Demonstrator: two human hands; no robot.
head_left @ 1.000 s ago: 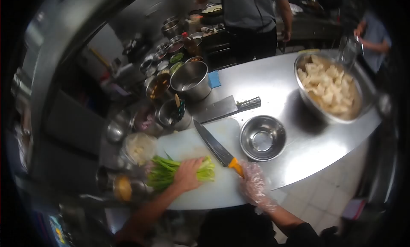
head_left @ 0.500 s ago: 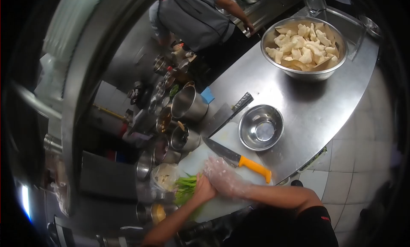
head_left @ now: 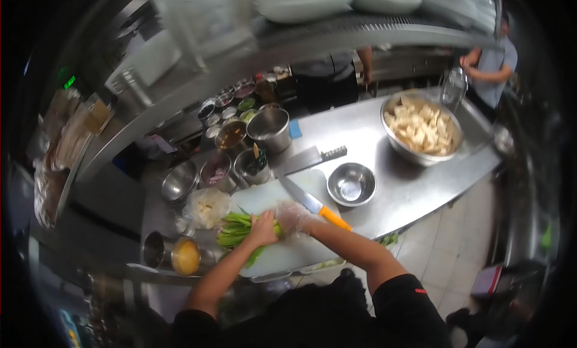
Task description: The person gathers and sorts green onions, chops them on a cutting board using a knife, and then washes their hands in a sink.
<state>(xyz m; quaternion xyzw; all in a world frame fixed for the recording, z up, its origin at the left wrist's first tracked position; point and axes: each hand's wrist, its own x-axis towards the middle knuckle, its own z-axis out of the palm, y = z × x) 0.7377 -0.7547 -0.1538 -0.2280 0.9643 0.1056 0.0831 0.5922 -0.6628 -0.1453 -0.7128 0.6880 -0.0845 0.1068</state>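
A bunch of green stalks (head_left: 235, 231) lies on the white cutting board (head_left: 264, 198). My bare left hand (head_left: 262, 229) is wrapped round it near its right end. Against that end is my right hand (head_left: 293, 219), in a clear plastic glove; its fingers are blurred, and I cannot make out whether they grip anything. The orange-handled knife (head_left: 332, 216) rests on the board just right of my gloved hand, blade pointing up and left. Behind the board lies a cleaver (head_left: 303, 160). An empty steel bowl (head_left: 351, 184) stands right of the board.
A large bowl of pale pieces (head_left: 421, 127) sits at the back right. Steel pots (head_left: 268, 128), a plastic bag (head_left: 207, 207) and a yellow-filled container (head_left: 186, 256) line the left. Two people stand beyond the counter (head_left: 415, 192). A shelf with white dishes hangs overhead.
My right hand has let go of the orange-handled knife and moved left to the stalks beside my left hand. The head view has swung, bringing the overhead shelf into sight.
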